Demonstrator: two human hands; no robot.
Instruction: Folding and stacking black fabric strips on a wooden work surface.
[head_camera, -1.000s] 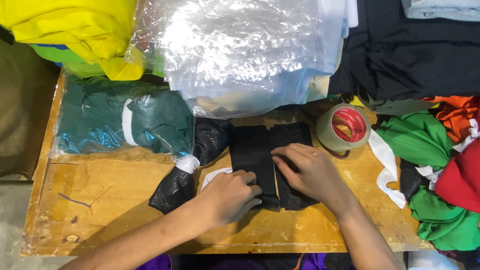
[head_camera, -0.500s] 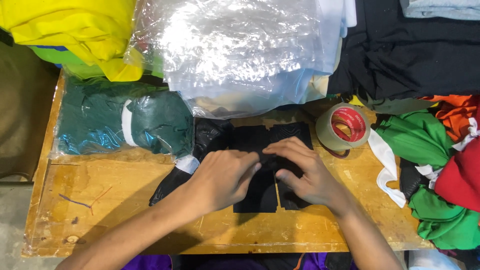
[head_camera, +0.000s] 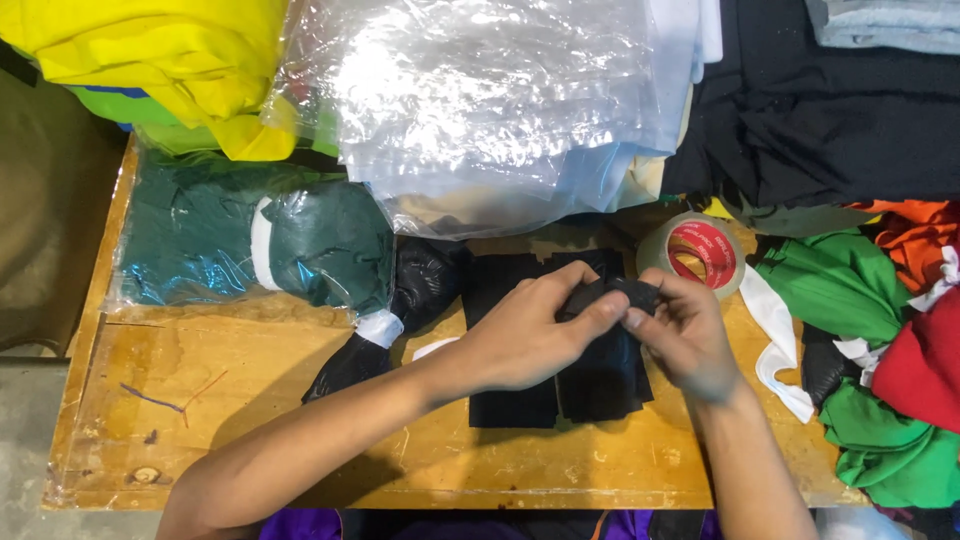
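The left hand (head_camera: 525, 335) and right hand (head_camera: 685, 340) met over the black folded garment (head_camera: 560, 385), which lay flat on the wooden table (head_camera: 250, 400) beside a tape roll (head_camera: 695, 250). Fingers of both hands were curled, pinching its raised upper edge between fingertips.

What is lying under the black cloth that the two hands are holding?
Under the black cloth the wooden table shows at its edges. The left hand and right hand cover its middle.
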